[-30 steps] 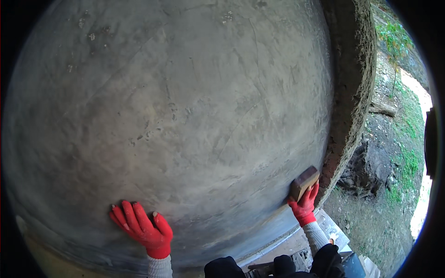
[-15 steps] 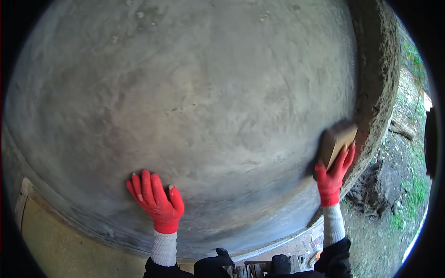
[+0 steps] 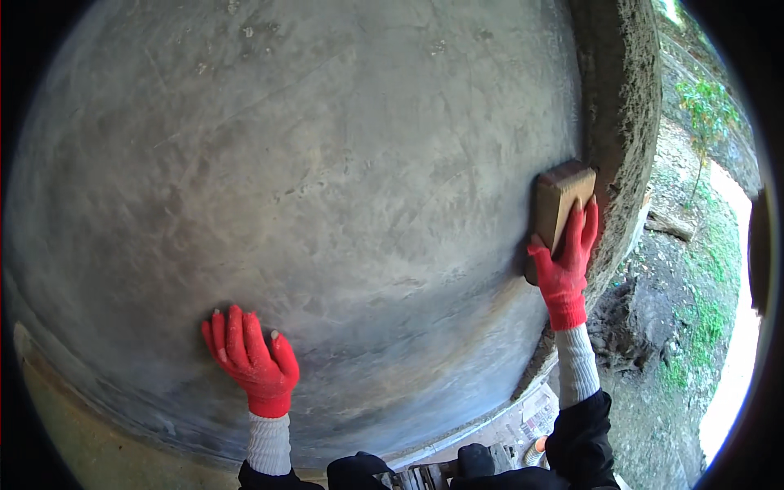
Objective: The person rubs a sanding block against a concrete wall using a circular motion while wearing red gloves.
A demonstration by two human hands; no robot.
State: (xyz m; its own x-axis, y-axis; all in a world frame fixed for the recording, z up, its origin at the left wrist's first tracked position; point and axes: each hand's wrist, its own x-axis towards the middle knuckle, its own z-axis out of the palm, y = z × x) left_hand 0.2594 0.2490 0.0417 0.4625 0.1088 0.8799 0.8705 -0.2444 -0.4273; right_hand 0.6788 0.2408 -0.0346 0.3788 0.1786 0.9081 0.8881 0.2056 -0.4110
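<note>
A grey, smoothly plastered wall [image 3: 367, 188] fills most of the view. Against its right-hand side, beside the raised rough edge, rests a wooden block [image 3: 558, 200] with a pale face and darker sides. My right hand [image 3: 565, 265], in a red glove with bare fingertips, grips this block, thumb on its left and fingers over its face. Lower down to the left, my left hand [image 3: 255, 359] wears a matching red glove. It lies flat on the wall with fingers extended and the thumb apart, holding nothing.
A rough, protruding plaster edge [image 3: 625, 155] borders the wall on the right. Beyond it are sloping ground with grass [image 3: 706, 327], a dark stump-like lump [image 3: 633, 327] and a small leafy plant [image 3: 706, 110]. Wooden slats [image 3: 425, 476] show at my feet.
My right hand has pushed the wooden block upward along the wall beside the raised edge. My left hand stays flat on the wall, while the whole view has shifted a little.
</note>
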